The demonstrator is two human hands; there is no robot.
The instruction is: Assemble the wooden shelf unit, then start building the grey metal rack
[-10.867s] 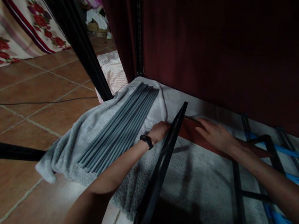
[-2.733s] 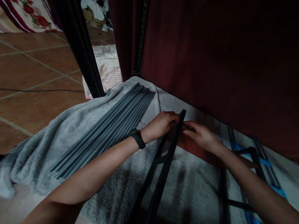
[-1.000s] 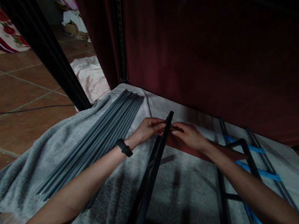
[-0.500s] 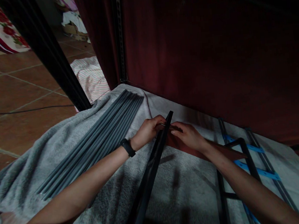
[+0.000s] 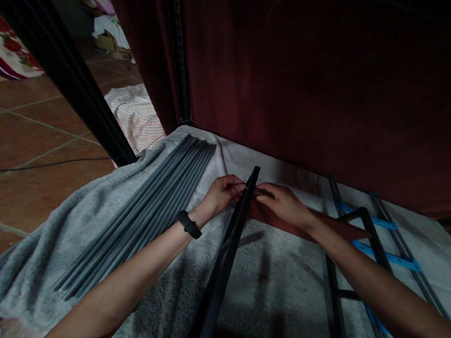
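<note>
Both left hand [image 5: 224,192] and right hand [image 5: 284,205] keep a narrow grip atop the black bar [image 5: 224,253], barely shifted, grey rods [image 5: 143,218] to the grip's left.

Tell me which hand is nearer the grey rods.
Left. The left hand sits just beside the grey rods; the right hand is farther off, beyond the black bar.

The right hand [image 5: 281,203] has left the flat of the reddish board [image 5: 271,222] and closed in on the upper end of the black metal bar [image 5: 232,242], opposite the left hand [image 5: 222,193]. The left fingers, bunched over that end half a second ago, now lie straighter against its side.
</note>
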